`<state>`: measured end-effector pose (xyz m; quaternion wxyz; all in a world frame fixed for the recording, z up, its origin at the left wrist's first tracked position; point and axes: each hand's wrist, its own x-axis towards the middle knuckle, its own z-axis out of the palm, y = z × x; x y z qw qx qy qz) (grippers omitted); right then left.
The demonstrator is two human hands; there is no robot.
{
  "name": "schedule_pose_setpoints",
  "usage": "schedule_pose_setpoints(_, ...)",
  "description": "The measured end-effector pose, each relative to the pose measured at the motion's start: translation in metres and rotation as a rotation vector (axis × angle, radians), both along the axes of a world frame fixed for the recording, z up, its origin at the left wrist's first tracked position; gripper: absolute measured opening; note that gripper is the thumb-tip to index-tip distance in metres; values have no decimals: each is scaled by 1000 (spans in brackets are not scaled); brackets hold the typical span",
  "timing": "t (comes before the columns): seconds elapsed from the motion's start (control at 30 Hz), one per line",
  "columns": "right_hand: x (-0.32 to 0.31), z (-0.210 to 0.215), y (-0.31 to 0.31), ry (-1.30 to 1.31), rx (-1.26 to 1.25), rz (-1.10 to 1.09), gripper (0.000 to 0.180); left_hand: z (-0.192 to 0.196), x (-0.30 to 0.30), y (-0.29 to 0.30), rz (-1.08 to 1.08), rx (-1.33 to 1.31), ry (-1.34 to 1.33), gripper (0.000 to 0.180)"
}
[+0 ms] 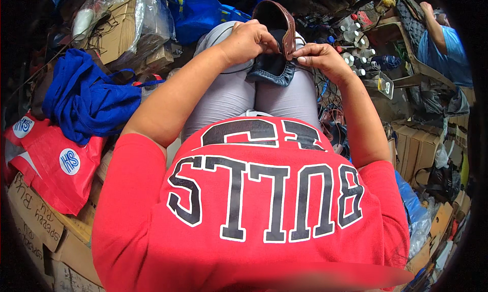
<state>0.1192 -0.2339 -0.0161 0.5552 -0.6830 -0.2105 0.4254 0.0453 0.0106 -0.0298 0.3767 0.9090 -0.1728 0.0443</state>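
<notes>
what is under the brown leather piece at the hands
Beneath the brown leather piece, a dark leather-like piece with a puckered edge shows, above the grey trousers. The trousers directly underneath are covered; whether the two pieces are joined can't be told.

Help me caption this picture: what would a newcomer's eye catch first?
The red shirt with big dark lettering, filling the lower middle. Above it, over the grey trousers, the left hand and right hand are at a brown leathery piece. Bright blue cloth lies at left.
</notes>
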Motion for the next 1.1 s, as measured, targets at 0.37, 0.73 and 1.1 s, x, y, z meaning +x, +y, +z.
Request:
schedule_pose_setpoints(0.37, -23, 27, 4, -413, -145, 19, 22, 6, -11, 5, -64, 97, -149, 15)
schedule_pose_setpoints(0.73, -24, 21, 3, -425, -177, 11, 24, 8, -11, -1, -34, 145, -122, 10)
schedule_pose_setpoints(1.1, -28, 9, -2, -304, -80, -63, 23, 5, -20, -5, -16, 2, -82, 13)
